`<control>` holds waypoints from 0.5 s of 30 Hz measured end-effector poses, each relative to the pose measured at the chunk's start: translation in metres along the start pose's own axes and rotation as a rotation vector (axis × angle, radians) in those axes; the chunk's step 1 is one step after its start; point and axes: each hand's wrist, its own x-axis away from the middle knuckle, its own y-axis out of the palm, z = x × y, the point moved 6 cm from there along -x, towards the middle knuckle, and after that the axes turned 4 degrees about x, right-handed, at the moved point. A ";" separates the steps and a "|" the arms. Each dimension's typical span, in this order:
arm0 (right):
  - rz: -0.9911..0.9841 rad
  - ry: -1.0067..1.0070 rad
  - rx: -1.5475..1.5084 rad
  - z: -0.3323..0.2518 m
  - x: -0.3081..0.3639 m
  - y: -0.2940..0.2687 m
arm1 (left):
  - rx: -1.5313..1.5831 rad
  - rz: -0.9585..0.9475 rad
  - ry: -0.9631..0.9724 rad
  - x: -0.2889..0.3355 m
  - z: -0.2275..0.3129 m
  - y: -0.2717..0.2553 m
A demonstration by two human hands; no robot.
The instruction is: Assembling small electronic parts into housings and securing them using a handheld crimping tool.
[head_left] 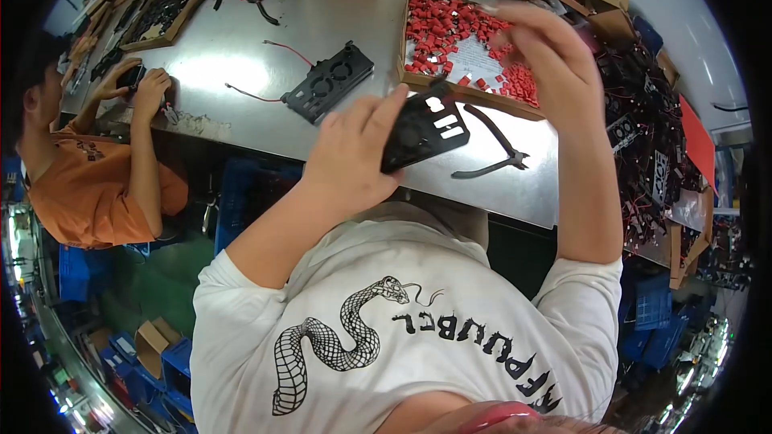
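Observation:
My left hand (pixel 350 149) grips a black plastic housing (pixel 425 130) with rectangular cut-outs and a round fan grille, tilted above the table's front edge. Raised over the right part of a shallow cardboard tray (pixel 470 96) is my right hand (pixel 555 56), fingers curled together; anything between the fingertips is too small or hidden to name. Small red plastic connectors (pixel 442 28) fill much of that tray. Just right of the held housing lie black-handled cutting pliers (pixel 500 149). Another black housing (pixel 330 82), with two round grilles and red wires, rests flat beyond my left hand.
At the left, a co-worker in an orange shirt (pixel 104 185) handles a black part. A second pair of pliers (pixel 269 4) lies toward the back. Boxes of dark parts (pixel 165 12) stand far left. Black housings and wires (pixel 643 145) pile up at the right. Blue crates (pixel 651 313) sit below.

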 end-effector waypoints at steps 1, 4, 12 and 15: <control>0.064 -0.157 0.405 0.024 -0.012 -0.008 | -0.001 -0.001 -0.002 0.003 -0.001 -0.003; -0.346 0.051 0.750 0.126 -0.007 -0.018 | 0.287 -0.215 -0.169 0.016 -0.016 0.008; -0.789 0.359 0.748 0.163 0.011 -0.010 | 0.545 -0.218 -0.315 0.031 -0.021 0.013; -0.826 0.345 0.868 0.175 0.008 -0.012 | 0.559 -0.198 -0.210 0.030 -0.018 0.014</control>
